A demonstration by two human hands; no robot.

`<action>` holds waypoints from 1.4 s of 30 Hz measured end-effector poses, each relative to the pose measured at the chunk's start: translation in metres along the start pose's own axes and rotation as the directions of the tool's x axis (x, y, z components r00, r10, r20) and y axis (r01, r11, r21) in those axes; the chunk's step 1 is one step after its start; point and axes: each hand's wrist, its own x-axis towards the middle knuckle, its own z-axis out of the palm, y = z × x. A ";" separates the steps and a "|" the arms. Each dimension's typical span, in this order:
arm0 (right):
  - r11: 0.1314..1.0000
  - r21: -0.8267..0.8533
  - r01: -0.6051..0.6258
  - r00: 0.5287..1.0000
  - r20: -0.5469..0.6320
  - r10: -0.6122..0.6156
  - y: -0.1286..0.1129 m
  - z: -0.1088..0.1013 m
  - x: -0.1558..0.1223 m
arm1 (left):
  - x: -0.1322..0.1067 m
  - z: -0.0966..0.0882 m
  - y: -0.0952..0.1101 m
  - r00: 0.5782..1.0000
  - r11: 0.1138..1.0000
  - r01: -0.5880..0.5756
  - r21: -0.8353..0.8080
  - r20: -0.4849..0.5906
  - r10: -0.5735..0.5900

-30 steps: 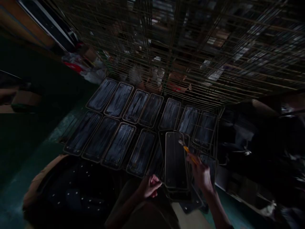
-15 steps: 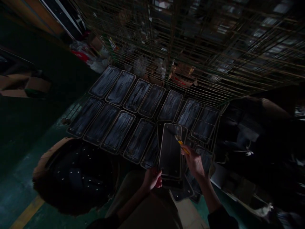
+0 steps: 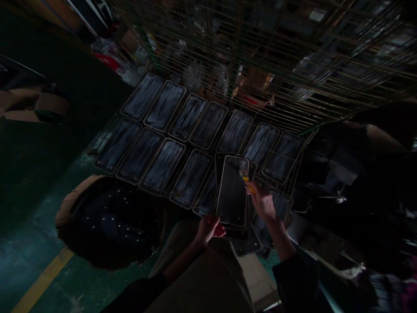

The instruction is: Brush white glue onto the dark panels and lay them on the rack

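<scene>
A dark rectangular panel with a pale rim lies tilted on top of other dark panels in front of me. At its lower left corner, my left hand is closed, thumb against the edge. My right hand is closed around a brush with a yellow handle. The brush's bristles touch the panel near its top right, where a small whitish smear shows. Below this panel, another dark panel sticks out. Rows of similar panels with whitish streaks, such as the streaked panel, lie flat beyond and to the left.
A wire mesh rack rises behind the panels, with bags and boxes beyond it. At lower left, a torn round cardboard container holds dark pieces with shiny dots. An open cardboard box stands at far left on the green floor.
The whole scene sits slightly higher in view as the camera has tipped down. Both hands keep their places at the panel, and the brush stays near its top right.
</scene>
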 end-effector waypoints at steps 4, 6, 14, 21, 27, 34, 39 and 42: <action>0.999 0.026 -0.023 0.992 0.128 0.019 -0.023 0.002 -0.075 | -0.003 0.000 -0.002 1.000 0.996 -0.009 -0.093 0.016 0.011; 0.999 0.027 -0.040 0.986 0.164 0.035 -0.035 0.003 -0.107 | -0.003 0.000 -0.003 1.000 0.993 0.008 -0.115 0.011 -0.007; 0.967 0.154 -0.201 0.943 0.298 0.148 -0.062 -0.017 -0.126 | -0.001 -0.003 -0.009 0.999 0.995 -0.043 -0.085 -0.011 0.043; 0.771 0.499 -0.395 0.894 0.015 0.448 -0.055 -0.050 -0.108 | 0.001 -0.008 -0.005 0.999 0.999 -0.053 -0.011 -0.003 0.053; 0.602 0.667 -0.440 0.501 -0.373 0.781 -0.042 -0.066 -0.224 | -0.003 -0.009 0.001 0.999 0.995 -0.041 0.091 0.025 0.039; 0.362 0.865 -0.348 -0.359 -0.479 0.801 -0.078 -0.009 -0.459 | 0.004 -0.024 0.006 0.997 0.952 0.028 0.304 0.059 -0.048; 0.296 0.907 -0.300 -0.696 -0.420 0.583 -0.128 0.041 -0.573 | 0.017 -0.029 0.003 0.989 0.922 0.016 0.388 0.127 -0.071; 0.262 0.924 -0.277 -0.783 -0.375 0.496 -0.139 0.059 -0.615 | 0.019 -0.033 0.002 0.990 0.904 0.009 0.428 0.123 -0.068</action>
